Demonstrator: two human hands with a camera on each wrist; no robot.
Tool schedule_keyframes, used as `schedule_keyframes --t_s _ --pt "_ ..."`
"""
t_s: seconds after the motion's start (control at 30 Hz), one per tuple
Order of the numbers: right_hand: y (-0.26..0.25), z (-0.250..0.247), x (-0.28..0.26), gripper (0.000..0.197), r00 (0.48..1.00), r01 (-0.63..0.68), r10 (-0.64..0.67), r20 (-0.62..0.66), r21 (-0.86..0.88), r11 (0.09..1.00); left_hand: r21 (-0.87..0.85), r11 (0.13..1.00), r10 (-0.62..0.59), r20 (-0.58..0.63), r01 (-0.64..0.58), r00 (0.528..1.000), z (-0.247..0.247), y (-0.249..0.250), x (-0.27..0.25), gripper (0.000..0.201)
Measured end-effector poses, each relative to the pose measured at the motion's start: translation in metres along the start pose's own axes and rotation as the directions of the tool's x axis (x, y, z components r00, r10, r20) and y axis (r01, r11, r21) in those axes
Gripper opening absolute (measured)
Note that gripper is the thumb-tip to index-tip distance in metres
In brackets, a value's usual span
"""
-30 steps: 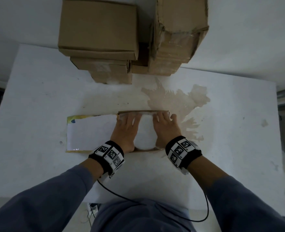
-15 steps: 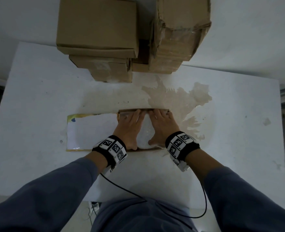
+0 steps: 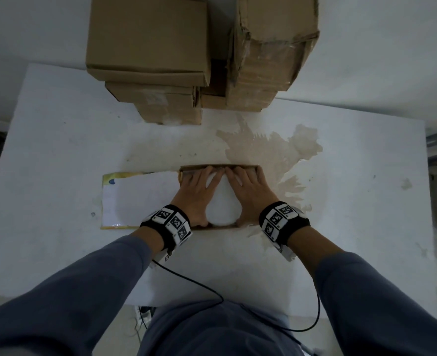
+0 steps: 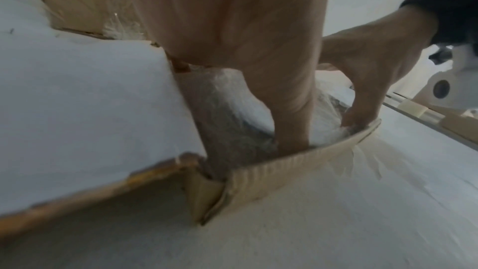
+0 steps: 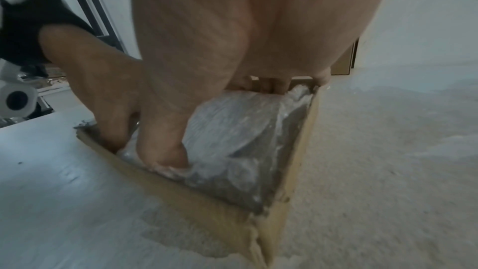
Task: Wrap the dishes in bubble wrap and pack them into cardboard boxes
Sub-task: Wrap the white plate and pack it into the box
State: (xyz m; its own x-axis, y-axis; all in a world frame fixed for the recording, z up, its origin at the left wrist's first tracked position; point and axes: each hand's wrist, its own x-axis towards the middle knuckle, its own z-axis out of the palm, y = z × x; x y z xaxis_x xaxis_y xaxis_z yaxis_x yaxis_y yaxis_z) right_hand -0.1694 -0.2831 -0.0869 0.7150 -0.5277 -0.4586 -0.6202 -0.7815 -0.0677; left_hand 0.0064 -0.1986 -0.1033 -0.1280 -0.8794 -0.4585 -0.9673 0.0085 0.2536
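Both the left hand (image 3: 198, 194) and right hand (image 3: 249, 192) lie flat, fingers straight, pressing the wrapped dish (image 3: 221, 206) down inside the open box (image 3: 220, 166). The box sits mid-table (image 3: 58, 150), nearer the front edge, its white flap (image 3: 140, 199) lying open leftward.

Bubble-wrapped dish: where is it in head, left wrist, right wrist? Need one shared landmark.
Head: bubble-wrapped dish at centre, between both hands.
Left wrist: centre, under the left hand's thumb.
Right wrist: centre-right, below the right hand.
Shared landmark: the open box's cardboard wall around it.
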Motion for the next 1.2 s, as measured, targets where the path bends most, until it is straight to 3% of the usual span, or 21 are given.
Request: schedule_keyframes --t_s 0.23,0.57,0.9,1.2 --pt "0.003 0.008 -0.002 0.142 0.999 0.045 -0.044 -0.03 0.031 0.998 -0.171 0.985 0.013 0.052 -0.004 0.999 0.002 -0.005 -0.001 0.145" --pt "0.006 0.014 -0.003 0.141 0.997 0.074 -0.074 -0.034 0.009 0.997 -0.003 1.0 0.014 0.06 -0.014 0.998 0.001 0.003 0.001 0.145" --pt "0.011 0.02 -0.005 0.13 0.985 0.13 -0.123 -0.122 0.047 0.99 0.091 0.996 0.008 0.063 -0.014 0.998 -0.006 0.014 -0.001 0.145" --pt "0.013 0.02 -0.008 0.12 0.976 0.142 -0.131 -0.173 0.053 0.988 0.037 0.999 -0.001 0.056 -0.001 0.998 -0.003 0.009 -0.001 0.137"
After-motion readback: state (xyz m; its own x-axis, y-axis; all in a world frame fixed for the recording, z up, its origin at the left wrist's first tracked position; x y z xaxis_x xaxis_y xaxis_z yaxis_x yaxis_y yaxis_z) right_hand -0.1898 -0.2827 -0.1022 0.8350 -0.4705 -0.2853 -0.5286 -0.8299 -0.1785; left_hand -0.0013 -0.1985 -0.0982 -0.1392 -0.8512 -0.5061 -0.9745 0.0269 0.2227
